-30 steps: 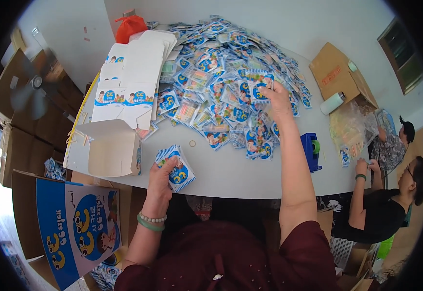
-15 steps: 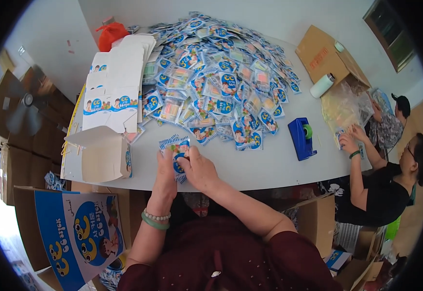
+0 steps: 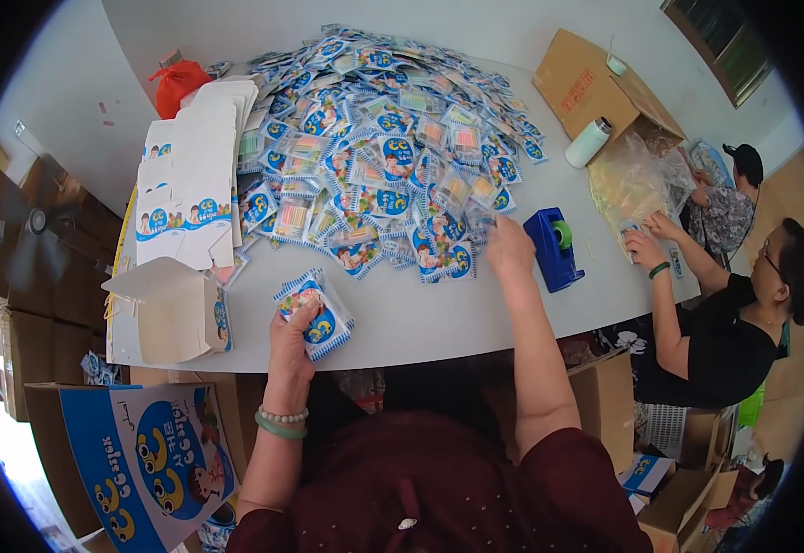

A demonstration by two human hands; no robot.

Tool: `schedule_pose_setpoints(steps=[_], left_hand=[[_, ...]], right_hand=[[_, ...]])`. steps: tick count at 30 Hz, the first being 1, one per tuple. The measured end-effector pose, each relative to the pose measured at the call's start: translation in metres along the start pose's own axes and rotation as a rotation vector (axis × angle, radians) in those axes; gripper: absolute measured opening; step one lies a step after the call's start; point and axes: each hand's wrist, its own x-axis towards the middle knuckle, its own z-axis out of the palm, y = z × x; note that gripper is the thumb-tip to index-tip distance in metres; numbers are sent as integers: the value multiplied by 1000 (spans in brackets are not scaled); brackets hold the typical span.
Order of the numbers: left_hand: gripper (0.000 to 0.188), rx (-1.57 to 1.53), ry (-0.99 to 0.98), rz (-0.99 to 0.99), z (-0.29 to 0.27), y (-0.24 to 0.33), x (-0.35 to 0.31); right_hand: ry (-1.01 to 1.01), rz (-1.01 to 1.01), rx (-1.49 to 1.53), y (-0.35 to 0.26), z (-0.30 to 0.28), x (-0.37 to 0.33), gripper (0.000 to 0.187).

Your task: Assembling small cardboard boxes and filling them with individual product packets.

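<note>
My left hand (image 3: 289, 334) grips a small stack of blue-and-white candy packets (image 3: 330, 324) above the table's near edge, thumb across the top one. Two bracelets, one beaded and one green, circle that wrist. Stretched forward, my right hand (image 3: 510, 251) is at the right edge of a large heap of candy packets (image 3: 393, 157). Its fingers are smeared by motion, and whether they pinch a packet cannot be made out. An open white carton (image 3: 177, 318) stands left of my left hand.
Flat printed cartons (image 3: 190, 175) are piled at the left, near a red bag (image 3: 179, 85). Right of my right hand stands a blue tape dispenser (image 3: 552, 251). Beyond it are a pale bottle (image 3: 589, 143) and a cardboard box (image 3: 595, 88). A co-worker (image 3: 729, 313) handles packets at the right.
My right hand has left the packets and swung right and forward to the heap's edge. My left hand keeps the stack, turned and slightly lower left. The whole view has shifted a little.
</note>
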Motion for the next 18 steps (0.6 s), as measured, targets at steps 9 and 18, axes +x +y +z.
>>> schedule_pose_setpoints(steps=[9, 18], left_hand=[[27, 58, 36, -5, 7, 1, -2], [27, 84, 19, 19, 6, -5, 1]], right_hand=[[-229, 203, 881, -47, -30, -25, 35], [-305, 429, 899, -44, 27, 57, 46]])
